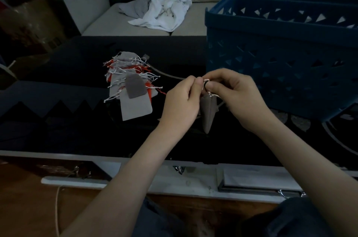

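Head view: both hands are raised over the black worktop [77,120], right of its middle and towards its front edge.

The left-hand grip [181,99] has its fingers curled, with thumb and forefinger pinched on the top edge of a small grey drawstring pouch [208,114]. The pouch hangs point-down between the two hands, clear of the worktop.

The right-hand grip [234,97] is also closed, its thumb and forefinger pinching at the pouch mouth. A small dark ring [205,83] shows there between the two thumbs. Which fingers bear on the ring cannot be told.

A heap of grey and orange drawstring pouches [133,85] lies near the worktop's middle, apart from the left hand.

A blue slotted plastic basket [280,58] stands at the right edge, just behind the right hand.

Crumpled white and grey cloths [166,12] lie on the sofa [100,17] beyond the back edge.
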Motion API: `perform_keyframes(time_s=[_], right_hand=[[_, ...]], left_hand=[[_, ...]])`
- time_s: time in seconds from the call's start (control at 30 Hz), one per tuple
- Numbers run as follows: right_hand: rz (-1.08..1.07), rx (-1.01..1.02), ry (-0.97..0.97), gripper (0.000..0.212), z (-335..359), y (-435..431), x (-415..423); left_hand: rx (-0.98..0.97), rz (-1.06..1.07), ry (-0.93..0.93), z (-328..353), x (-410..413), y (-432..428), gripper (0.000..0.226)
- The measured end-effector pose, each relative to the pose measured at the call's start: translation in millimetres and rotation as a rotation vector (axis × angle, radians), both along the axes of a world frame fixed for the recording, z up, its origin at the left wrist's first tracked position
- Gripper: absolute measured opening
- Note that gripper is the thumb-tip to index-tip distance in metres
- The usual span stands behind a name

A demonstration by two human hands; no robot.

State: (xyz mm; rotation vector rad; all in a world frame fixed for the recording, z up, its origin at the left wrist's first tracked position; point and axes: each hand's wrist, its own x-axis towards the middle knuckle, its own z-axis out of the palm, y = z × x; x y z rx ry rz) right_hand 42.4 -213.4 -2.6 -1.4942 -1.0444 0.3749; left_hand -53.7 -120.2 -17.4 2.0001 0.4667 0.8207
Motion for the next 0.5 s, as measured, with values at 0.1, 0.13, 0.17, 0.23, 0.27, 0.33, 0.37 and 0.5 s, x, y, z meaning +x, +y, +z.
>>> perform_keyframes(time_s=[0.1, 0.13, 0.17, 0.23, 0.27, 0.33, 0.37, 0.5], right_hand=[[-0.009, 0.032, 0.016, 0.015, -0.2, 0.1, -1.6], [-0.008, 0.037, 0.012, 0.016, -0.4, 0.4, -2.0], [-0.006, 0.037, 0.002, 0.018, -0.8, 0.8, -2.5], [-0.004, 0.028, -0.019, 0.02, -1.2, 1.3, -3.3], [-0.006, 0.026, -0.021, 0.02, -0.9, 1.5, -3.7], [-0.02, 0.031, -0.019, 0.018, -0.4, 1.5, -4.4], [-0.032, 0.035, -0.022, 0.016, -0.2, 1.4, -4.8], [-0.077, 0.034, -0.013, 0.011, 0.3, 1.9, -5.0]], left_hand=[[-0.013, -0.024, 0.012, 0.2, 0.1, -0.6, 0.032], [-0.024, -0.032, 0.017, 0.0, 0.1, -0.1, 0.031], [-0.046, -0.04, 0.018, 0.1, 0.0, 0.3, 0.03], [-0.11, -0.049, 0.026, 0.2, 0.6, 1.2, 0.028], [-0.135, -0.048, 0.037, 0.3, 0.8, 1.3, 0.028], [-0.172, -0.06, 0.046, 0.2, 0.4, 0.6, 0.032], [-0.184, -0.073, 0.035, 0.3, 0.0, -0.4, 0.033], [-0.173, -0.08, 0.005, 2.6, -0.4, -5.4, 0.029]])
